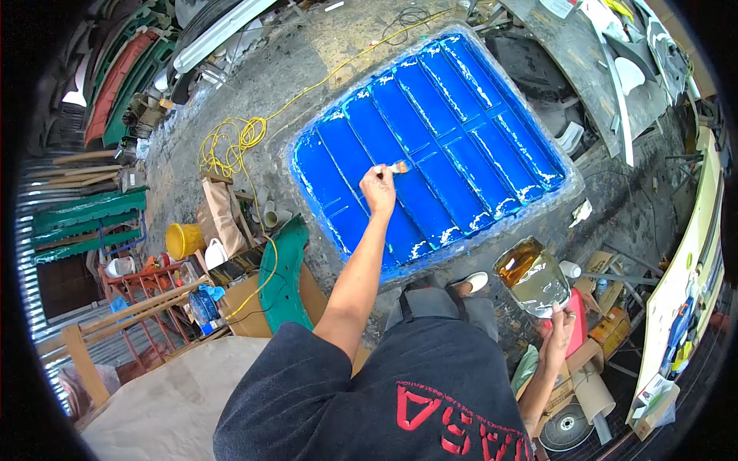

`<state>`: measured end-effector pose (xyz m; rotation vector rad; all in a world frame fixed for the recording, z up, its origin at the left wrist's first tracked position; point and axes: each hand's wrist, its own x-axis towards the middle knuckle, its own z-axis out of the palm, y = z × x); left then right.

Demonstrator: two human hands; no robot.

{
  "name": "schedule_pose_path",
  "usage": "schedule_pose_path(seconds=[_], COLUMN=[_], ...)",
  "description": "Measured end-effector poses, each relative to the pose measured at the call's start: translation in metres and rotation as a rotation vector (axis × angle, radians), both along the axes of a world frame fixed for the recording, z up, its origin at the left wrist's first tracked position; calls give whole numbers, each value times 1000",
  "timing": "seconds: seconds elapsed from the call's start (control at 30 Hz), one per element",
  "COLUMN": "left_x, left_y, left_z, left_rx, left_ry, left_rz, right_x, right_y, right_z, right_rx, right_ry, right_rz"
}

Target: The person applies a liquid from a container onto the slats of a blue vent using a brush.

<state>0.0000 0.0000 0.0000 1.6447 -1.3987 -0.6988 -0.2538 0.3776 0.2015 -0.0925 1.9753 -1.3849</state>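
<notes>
In my left hand (pixel 378 190) is a small paintbrush (pixel 398 167), gripped near its bristles. Its tip is over the middle of a large glossy blue ribbed panel or mould (pixel 415 188), close to a raised rib; whether it touches cannot be made out. Pale, uneven patches run along the ribs and edges of the blue surface. My right hand (pixel 558 336) is closed on the bottom end of a clear container (pixel 538 288), off the panel's near right corner. Amber liquid shows at the container's far side.
A yellow cable (pixel 246 137) lies coiled left of the panel. A yellow bucket (pixel 184 241), a green curved piece (pixel 282 273) and cardboard stand at the near left. Boxes (pixel 611 332) and a cardboard tube (pixel 592 396) crowd the near right. Large sheets (pixel 588 54) lean at the far right.
</notes>
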Motion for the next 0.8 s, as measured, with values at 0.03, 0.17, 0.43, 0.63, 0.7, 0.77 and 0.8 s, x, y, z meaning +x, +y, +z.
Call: schedule_pose_path(seconds=[0.03,0.17,0.43,0.63,0.7,0.77,0.8], left_x=[2,-9,25,15,30,37,42], left_y=[-1,0,6,3,13,30,35], left_z=[8,8,17,6,1,19,26], left_rx=[-25,9,1,1,-146,-106,-129], left_ry=[11,140,-27,24,-158,-163,-186], left_rz=[14,26,72,-68,-107,-101,-94], right_x=[2,3,-3,-16,-25,-36,-42], right_y=[-1,-4,-8,-21,-24,-29,-33], right_z=[-2,16,16,8,9,15,14], right_rx=[-7,46,-39,-74,-52,-39,-50], right_ry=[-17,-10,-27,-11,-3,-43,-41], right_rz=[-30,-52,-43,-62,-30,-11,1])
